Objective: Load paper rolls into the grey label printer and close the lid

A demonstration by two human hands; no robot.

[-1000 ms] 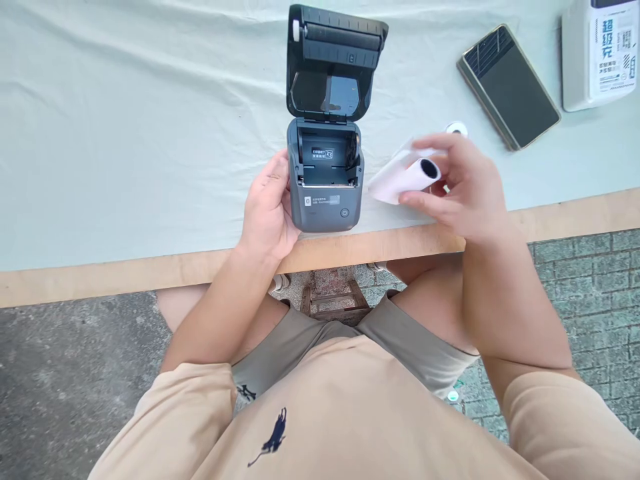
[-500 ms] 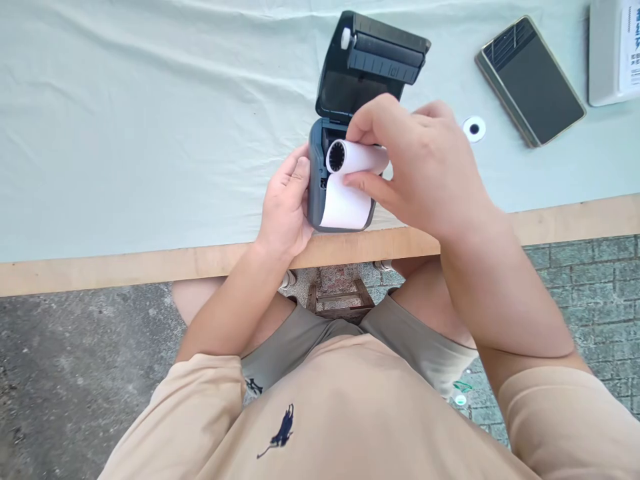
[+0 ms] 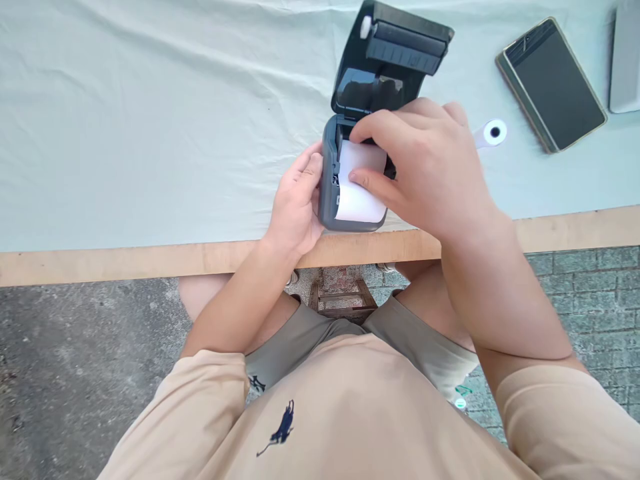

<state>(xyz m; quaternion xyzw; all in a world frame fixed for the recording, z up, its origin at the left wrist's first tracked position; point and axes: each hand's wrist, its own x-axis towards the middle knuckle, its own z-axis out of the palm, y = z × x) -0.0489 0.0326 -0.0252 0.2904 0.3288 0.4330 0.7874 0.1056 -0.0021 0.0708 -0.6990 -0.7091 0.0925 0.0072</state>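
A small dark label or receipt printer (image 3: 329, 200) is at the table's front edge, its lid (image 3: 345, 73) swung up and back. My left hand (image 3: 296, 207) grips the printer's left side, thumb along the casing. Inside the printer's bay lies a white paper roll (image 3: 364, 157), its loose end hanging over the front lip. My right hand (image 3: 425, 160) reaches in from the right, thumb and index finger on either side of the roll. The roll's right end is hidden behind that hand.
A second white paper roll (image 3: 494, 132) lies just right of my right hand. Beyond it rests a dark phone-like device (image 3: 556, 87), with a grey box (image 3: 626, 67) at the right edge. A wooden edge (image 3: 230, 257) borders the pale tablecloth (image 3: 150, 133).
The paper roll has gone down from above the opening into the printer's bay, with my right hand still on it. The view has shifted slightly, and the lid shows a reflection.
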